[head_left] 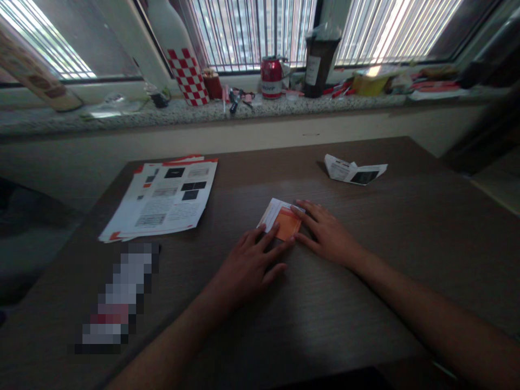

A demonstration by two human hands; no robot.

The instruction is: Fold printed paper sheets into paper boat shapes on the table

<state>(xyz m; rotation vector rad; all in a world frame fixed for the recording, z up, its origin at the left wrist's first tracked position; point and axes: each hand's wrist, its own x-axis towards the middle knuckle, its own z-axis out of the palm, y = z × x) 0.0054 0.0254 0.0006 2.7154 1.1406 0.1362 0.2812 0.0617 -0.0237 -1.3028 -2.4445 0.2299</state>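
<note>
A small folded paper (281,219), white with an orange face, lies flat on the brown table (365,303) in the middle. My left hand (251,262) rests flat on the table, fingers stretched out, its fingertips pressing the paper's lower left edge. My right hand (325,232) lies flat too, fingers spread, its fingertips on the paper's right edge. Neither hand grips anything.
A stack of printed leaflets (164,197) lies at the left. A folded paper shape (354,170) sits at the far right. A blurred object (119,295) lies near left. The stone windowsill (122,116) carries a red can (271,77), a dark cup (319,62) and a checkered bottle (187,65).
</note>
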